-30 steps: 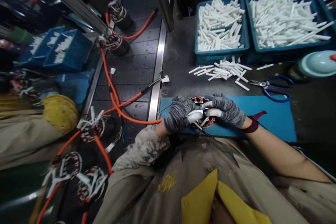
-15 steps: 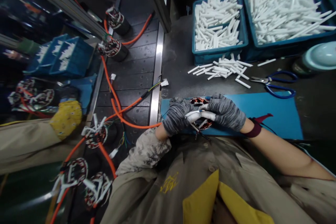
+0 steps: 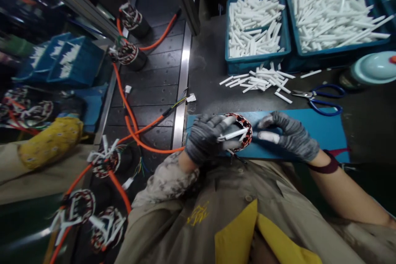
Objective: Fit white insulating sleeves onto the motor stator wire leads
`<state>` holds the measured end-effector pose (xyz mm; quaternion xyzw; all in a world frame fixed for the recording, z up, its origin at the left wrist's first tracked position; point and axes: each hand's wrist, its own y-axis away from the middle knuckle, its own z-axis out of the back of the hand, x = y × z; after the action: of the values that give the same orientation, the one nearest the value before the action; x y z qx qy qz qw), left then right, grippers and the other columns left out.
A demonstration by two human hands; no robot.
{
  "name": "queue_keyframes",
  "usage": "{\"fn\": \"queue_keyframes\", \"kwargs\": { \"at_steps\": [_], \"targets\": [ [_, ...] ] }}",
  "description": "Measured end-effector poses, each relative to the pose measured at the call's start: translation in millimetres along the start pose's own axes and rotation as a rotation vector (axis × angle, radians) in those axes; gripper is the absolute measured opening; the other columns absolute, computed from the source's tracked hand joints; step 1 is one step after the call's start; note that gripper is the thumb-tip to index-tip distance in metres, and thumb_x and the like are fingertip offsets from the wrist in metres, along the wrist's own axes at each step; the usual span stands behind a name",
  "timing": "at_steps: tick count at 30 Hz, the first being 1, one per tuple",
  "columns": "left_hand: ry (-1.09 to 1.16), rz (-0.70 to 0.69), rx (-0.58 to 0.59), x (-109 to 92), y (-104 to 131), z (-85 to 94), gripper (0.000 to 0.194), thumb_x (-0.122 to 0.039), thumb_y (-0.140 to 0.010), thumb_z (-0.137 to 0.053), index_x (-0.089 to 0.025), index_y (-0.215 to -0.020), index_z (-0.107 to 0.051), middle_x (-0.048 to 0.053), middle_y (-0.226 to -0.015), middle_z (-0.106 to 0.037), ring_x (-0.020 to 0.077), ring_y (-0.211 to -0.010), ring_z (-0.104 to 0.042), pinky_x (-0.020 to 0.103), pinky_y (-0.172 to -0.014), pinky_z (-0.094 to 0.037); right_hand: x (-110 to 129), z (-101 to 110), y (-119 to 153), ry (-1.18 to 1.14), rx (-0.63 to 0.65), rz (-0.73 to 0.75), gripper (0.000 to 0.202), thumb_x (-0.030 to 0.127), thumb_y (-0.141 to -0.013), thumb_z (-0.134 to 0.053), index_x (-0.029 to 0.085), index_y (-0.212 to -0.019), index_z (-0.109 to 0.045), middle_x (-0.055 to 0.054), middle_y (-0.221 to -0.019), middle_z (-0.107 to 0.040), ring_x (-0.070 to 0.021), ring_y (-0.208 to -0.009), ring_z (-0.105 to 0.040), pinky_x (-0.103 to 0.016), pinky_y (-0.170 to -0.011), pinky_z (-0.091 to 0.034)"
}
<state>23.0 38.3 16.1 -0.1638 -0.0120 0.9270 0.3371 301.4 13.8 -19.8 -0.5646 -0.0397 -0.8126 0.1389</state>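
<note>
A motor stator (image 3: pixel 247 128) with red-and-black windings and white lacing rests on the blue mat (image 3: pixel 324 126) in front of me. My left hand (image 3: pixel 208 137), in a grey knit glove with pale fingertips, grips its left side. White sleeves (image 3: pixel 235 134) lie across the ring beside those fingers, and dark leads hang from its near edge. To the right of the stator and apart from it is my right hand (image 3: pixel 289 135), also gloved. Its thumb and forefinger are spread, and nothing shows between them.
Blue-handled scissors (image 3: pixel 324 98) and a pile of white tubes (image 3: pixel 262 79) lie beyond the mat. Behind are blue bins (image 3: pixel 228 60) of tubes and a lidded jar (image 3: pixel 373 70). On my left, a conveyor (image 3: pixel 163 68) carries stators with orange cables (image 3: pixel 133 117); a co-worker's yellow sleeve (image 3: pixel 51 142) is past it.
My right hand has let go of the white sleeves and moved right, its fingers parting. The stator's ring is now more exposed. My left hand stays on it.
</note>
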Motion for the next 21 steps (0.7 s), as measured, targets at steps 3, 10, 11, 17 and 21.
{"fn": "queue_keyframes", "kwargs": {
  "at_steps": [3, 10, 11, 17, 21],
  "targets": [
    [0.165, -0.150, 0.039, 29.5, 32.9, 0.4, 0.077, -0.059, -0.086, -0.076, -0.018, -0.149, -0.057, 0.016, -0.140, -0.069, 0.0293, -0.128, -0.067, 0.043, -0.108, -0.055, 6.5, -12.9, 13.8, 0.020, 0.174, 0.160, 0.034, 0.047, -0.089, -0.079, 0.025, -0.115, -0.073, -0.007, -0.107, -0.076, -0.0235, -0.095, -0.073, -0.038, -0.084, -0.060],
    [-0.030, 0.121, 0.113, 12.0, 49.2, -26.1, 0.053, -0.042, -0.094, -0.072, -0.027, -0.144, -0.063, 0.011, -0.131, -0.075, 0.0264, -0.107, -0.078, 0.033, -0.084, -0.065, 7.6, -36.9, 2.5, 0.254, 0.134, 0.424, 0.022, 0.031, -0.093, -0.070, 0.022, -0.114, -0.072, -0.012, -0.114, -0.073, -0.0280, -0.103, -0.070, -0.045, -0.087, -0.059],
    [-0.072, 0.168, 0.106, 3.5, 42.8, -25.1, 0.059, -0.047, -0.091, -0.074, -0.025, -0.145, -0.063, 0.012, -0.127, -0.077, 0.0273, -0.100, -0.079, 0.032, -0.079, -0.065, 6.0, -31.8, 0.0, 0.303, 0.083, 0.417, 0.022, 0.027, -0.094, -0.068, 0.023, -0.115, -0.072, -0.012, -0.116, -0.073, -0.0286, -0.106, -0.070, -0.046, -0.089, -0.059],
    [0.037, 0.288, -0.022, -18.9, 15.4, -12.8, 0.065, -0.053, -0.082, -0.083, -0.017, -0.135, -0.068, 0.009, -0.101, -0.082, 0.0239, -0.082, -0.080, 0.030, -0.075, -0.063, 4.9, -5.1, 1.3, 0.363, -0.036, 0.337, 0.035, 0.019, -0.097, -0.061, 0.029, -0.129, -0.068, -0.007, -0.118, -0.075, -0.0287, -0.110, -0.071, -0.049, -0.098, -0.057],
    [0.038, 0.278, -0.219, -18.7, 23.8, -22.5, 0.037, -0.042, -0.086, -0.077, -0.016, -0.113, -0.075, 0.008, -0.093, -0.082, 0.0227, -0.080, -0.079, 0.031, -0.077, -0.064, 9.4, -13.7, 4.1, 0.334, -0.088, 0.314, 0.039, 0.025, -0.099, -0.061, 0.028, -0.138, -0.063, -0.010, -0.129, -0.071, -0.0304, -0.116, -0.068, -0.050, -0.099, -0.057]
  ]
}}
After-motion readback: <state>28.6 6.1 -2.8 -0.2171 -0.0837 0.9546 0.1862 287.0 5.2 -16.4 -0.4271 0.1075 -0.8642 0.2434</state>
